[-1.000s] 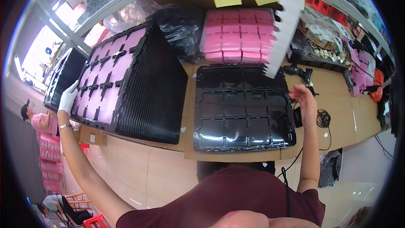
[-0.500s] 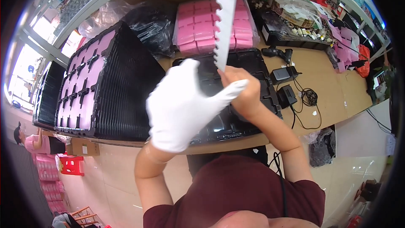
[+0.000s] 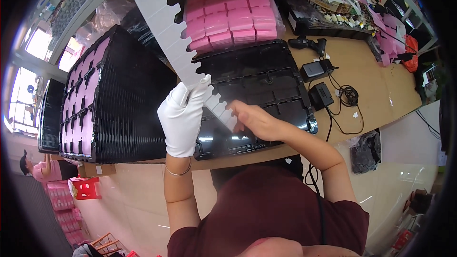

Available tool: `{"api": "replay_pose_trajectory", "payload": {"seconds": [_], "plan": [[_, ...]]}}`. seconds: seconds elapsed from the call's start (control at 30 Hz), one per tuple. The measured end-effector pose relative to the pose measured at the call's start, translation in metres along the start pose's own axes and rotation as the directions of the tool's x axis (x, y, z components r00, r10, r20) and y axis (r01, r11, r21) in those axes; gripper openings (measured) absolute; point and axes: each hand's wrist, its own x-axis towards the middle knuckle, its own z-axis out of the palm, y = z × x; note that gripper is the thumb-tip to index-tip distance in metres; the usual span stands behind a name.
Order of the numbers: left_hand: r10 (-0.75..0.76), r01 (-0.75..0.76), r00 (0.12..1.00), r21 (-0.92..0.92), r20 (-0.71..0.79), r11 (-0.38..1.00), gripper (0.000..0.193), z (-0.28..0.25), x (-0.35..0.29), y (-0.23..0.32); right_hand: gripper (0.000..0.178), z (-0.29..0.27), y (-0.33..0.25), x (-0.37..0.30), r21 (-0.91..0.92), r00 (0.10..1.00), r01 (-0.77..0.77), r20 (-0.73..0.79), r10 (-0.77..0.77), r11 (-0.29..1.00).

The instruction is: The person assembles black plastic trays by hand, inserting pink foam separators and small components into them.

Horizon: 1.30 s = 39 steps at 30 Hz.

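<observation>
A long white strip (image 3: pixel 164 24) with a notched, tooth-like edge slants from the top of the view down toward the middle. My left hand (image 3: pixel 181 121), in a white glove, is closed around its lower part, thumb and fingers pinching it. My bare right hand (image 3: pixel 257 121) is at the strip's lower end, its fingers curled and a little blurred; whether they grip the strip cannot be made out. Beneath both hands lies a black plastic tray (image 3: pixel 281 95) with moulded compartments. Its left part is hidden by the strip and my hands.
Left stands a tall stack of black trays (image 3: pixel 133 100) with pink sheets on its side. Behind is a bagged pink foam pack (image 3: pixel 233 14). Right of the tray are a black power adapter (image 3: pixel 314 70), a charger (image 3: pixel 321 96), coiled cable (image 3: pixel 349 96) and a black handheld tool (image 3: pixel 308 45).
The strip has swung from nearly upright to a slant, its top going left. My left hand has closed on it; my right hand has moved down to its lower end.
</observation>
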Motion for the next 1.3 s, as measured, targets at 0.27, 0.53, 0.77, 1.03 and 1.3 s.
{"api": "replay_pose_trajectory", "payload": {"seconds": [0.27, 0.53, 0.77, 1.03, 1.3], "plan": [[-0.102, 0.102, 0.995, -0.023, 0.015, 0.994, 0.018, -0.014, 0.0, -0.006, 0.019, 0.008, 0.009, 0.028, -0.619, 0.848, 0.417, 0.001, -0.53, 0.666], [-0.019, 0.027, 0.998, 0.132, -0.057, 0.991, 0.018, -0.029, 0.012, -0.041, 0.029, -0.001, 0.004, 0.041, -0.823, 0.404, 0.474, 0.52, -0.752, -0.314], [-0.292, 0.286, 0.926, -0.059, -0.239, 0.956, 0.02, -0.057, 0.016, -0.022, 0.029, -0.063, 0.068, 0.159, -0.92, 0.989, 0.081, 0.025, -0.148, 0.383], [-0.218, 0.227, 0.961, 0.031, -0.171, 0.973, 0.021, -0.051, 0.014, -0.026, 0.039, -0.069, 0.08, 0.228, -0.995, 0.957, 0.0, 0.029, 0.29, 0.101], [-0.141, 0.158, 0.981, 0.124, -0.134, 0.98, 0.019, -0.051, 0.015, -0.032, 0.042, -0.196, 0.073, 0.127, -0.91, 0.993, -0.107, -0.119, -0.004, 0.402]]}}
